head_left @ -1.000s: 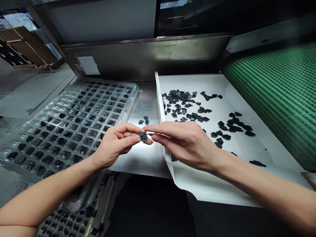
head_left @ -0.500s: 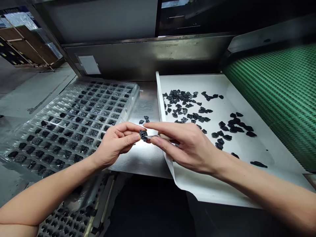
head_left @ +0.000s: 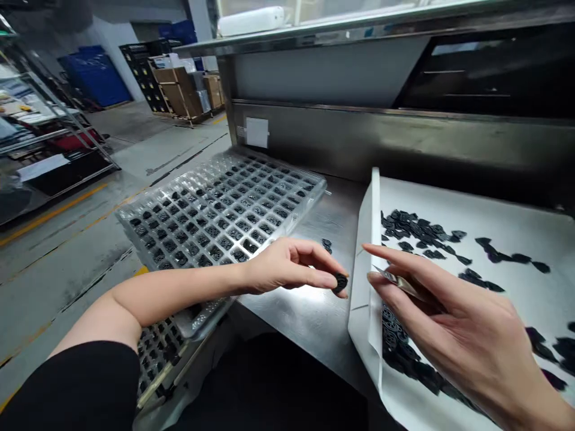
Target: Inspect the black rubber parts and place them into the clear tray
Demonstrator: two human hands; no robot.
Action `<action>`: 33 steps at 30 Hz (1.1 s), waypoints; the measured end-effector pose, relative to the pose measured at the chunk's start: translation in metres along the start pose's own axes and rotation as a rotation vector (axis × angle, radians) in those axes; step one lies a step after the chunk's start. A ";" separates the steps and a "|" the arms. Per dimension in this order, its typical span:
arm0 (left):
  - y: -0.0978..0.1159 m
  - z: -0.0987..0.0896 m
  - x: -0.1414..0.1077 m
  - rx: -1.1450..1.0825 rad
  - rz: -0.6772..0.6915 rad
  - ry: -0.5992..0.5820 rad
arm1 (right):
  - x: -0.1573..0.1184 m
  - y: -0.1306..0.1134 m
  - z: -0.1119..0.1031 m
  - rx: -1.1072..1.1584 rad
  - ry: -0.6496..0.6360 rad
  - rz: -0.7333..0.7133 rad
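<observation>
Between the thumb and fingertips of my left hand [head_left: 296, 266] is a small round black plastic part [head_left: 340, 283], held above the bare metal worktop [head_left: 309, 323]. My right hand [head_left: 462, 317] is closed on a small knife [head_left: 399, 283]. The knife's pointed metal tip sticks out past the thumb towards the left hand, apart from the part; its handle is mostly hidden in the palm. My right hand is over the near left side of a white tray [head_left: 366, 311]. A few similar black parts [head_left: 326, 244] lie on the worktop behind my left hand.
A clear plastic compartment tray [head_left: 287, 224] full of black parts lies to the left, with another filled tray [head_left: 155, 353] lower down. Loose black parts [head_left: 413, 227] are scattered in the white tray. A metal ledge [head_left: 314, 39] crosses the back; a wire rack [head_left: 67, 120] stands far left.
My view has swung left. My hands have drawn apart, and the knife tip has come away from the black part, which my left hand still holds.
</observation>
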State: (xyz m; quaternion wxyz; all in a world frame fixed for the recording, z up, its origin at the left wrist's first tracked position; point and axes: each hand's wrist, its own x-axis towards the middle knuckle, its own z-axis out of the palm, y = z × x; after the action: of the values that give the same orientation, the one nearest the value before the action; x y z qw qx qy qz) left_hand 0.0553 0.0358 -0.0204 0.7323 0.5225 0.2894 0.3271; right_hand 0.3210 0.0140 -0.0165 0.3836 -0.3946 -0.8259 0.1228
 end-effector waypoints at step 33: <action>0.102 -0.260 -0.129 1.404 -0.135 1.274 | -0.001 0.017 0.007 -0.018 -0.117 -0.085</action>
State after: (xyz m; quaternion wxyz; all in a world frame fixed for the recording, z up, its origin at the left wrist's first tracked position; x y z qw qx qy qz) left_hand -0.2415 0.1090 0.0132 -0.0271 0.5488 0.7944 0.2588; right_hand 0.3259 0.0253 -0.0301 0.3361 -0.3545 -0.8640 0.1217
